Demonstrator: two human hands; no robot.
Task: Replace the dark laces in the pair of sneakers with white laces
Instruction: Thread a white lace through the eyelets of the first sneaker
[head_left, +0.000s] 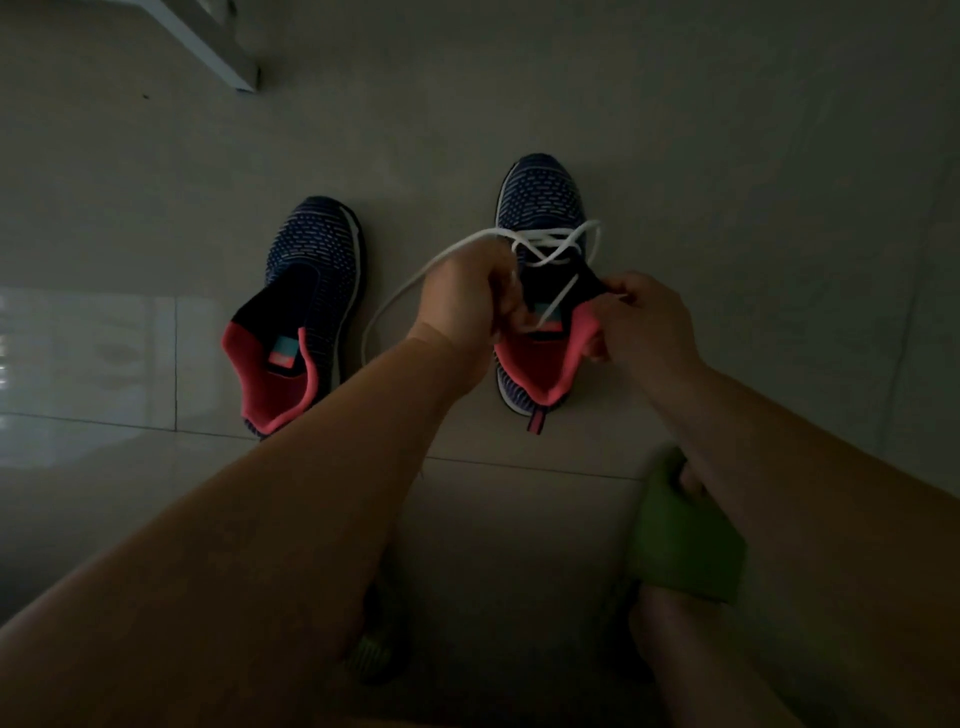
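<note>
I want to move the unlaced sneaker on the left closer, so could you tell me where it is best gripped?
Grip the left sneaker at its pink heel collar, coming from the near side. It lies on the floor with the heel toward the person and the opening facing up, so fingers could hook inside the padded rim, thumb outside. It shows no lace to snag.

floor (727, 130): glossy smooth tiles | sneakers (317, 260): knitted matt cloth, pink fabric lining | white lace (550, 244): woven matt cord | green slipper (680, 540): matt
</note>
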